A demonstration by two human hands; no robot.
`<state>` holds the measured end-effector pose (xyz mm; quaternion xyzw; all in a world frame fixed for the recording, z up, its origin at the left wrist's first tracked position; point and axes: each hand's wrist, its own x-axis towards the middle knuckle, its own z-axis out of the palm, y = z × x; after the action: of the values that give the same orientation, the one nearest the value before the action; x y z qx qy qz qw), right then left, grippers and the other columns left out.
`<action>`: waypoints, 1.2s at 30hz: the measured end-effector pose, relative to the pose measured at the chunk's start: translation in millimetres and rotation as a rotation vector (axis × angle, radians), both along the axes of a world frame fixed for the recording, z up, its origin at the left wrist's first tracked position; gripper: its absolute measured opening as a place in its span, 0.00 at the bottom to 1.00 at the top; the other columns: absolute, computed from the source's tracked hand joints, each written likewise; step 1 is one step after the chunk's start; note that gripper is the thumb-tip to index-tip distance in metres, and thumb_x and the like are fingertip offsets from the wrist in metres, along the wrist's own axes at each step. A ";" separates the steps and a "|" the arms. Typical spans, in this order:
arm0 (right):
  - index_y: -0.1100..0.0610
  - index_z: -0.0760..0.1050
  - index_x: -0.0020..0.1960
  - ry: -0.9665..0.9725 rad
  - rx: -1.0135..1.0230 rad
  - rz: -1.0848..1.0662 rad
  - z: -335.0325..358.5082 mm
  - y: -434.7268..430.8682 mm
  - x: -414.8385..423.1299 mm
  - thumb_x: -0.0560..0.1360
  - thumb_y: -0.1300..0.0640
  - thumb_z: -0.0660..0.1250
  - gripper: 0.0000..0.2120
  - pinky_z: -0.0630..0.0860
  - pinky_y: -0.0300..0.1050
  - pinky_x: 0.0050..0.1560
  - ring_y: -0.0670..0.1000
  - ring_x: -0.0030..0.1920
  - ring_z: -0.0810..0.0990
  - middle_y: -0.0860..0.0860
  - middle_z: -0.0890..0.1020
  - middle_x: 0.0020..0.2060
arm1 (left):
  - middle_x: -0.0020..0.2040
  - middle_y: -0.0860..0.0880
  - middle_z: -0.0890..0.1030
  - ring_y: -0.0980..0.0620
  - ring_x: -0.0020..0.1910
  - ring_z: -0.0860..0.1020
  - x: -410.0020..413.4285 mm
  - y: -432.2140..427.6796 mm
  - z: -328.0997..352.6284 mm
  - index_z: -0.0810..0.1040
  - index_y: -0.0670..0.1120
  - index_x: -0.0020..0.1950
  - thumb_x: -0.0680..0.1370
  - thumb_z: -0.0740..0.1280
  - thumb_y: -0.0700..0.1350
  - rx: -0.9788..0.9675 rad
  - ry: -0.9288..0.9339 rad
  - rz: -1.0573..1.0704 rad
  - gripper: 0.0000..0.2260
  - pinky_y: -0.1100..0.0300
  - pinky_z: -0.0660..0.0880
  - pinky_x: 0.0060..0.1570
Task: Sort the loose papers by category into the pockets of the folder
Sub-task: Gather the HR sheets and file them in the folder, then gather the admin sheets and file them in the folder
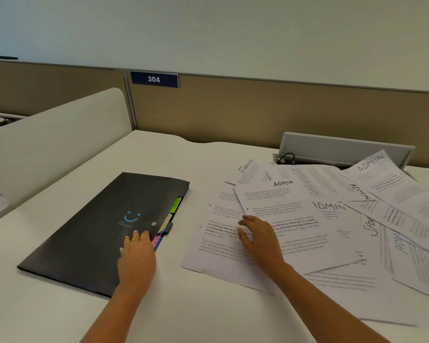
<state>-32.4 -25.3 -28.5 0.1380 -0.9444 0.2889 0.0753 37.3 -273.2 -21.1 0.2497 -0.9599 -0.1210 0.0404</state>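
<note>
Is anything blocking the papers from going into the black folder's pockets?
Yes. The black folder is closed, its cover over the pockets, with the left hand resting on it. The right hand lies flat on the papers.

White desk [159, 154], tan partition [233, 107] (sign "304" [154, 79]), pale wall [208, 28]

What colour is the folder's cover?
Black, with a small blue smile mark; the folder shows best in the head view.

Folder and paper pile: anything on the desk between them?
Nothing. In the head view, a bare strip of white desk separates the closed folder from the papers; only the folder's coloured tabs jut into it.
</note>
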 end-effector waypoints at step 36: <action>0.59 0.68 0.61 -0.592 0.113 -0.452 26.8 179.2 -6.4 0.63 0.43 0.76 0.34 0.73 0.47 0.54 0.54 0.53 0.75 0.53 0.77 0.52 | 0.77 0.52 0.50 0.52 0.77 0.47 4.3 141.0 -31.4 0.52 0.56 0.75 0.57 0.21 0.75 0.024 0.023 -0.440 0.53 0.52 0.39 0.73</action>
<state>-38.8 153.9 -1.7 -0.1595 -0.9463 0.2396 -0.1470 41.7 -132.1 -52.5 0.0334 -0.9892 -0.1413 0.0208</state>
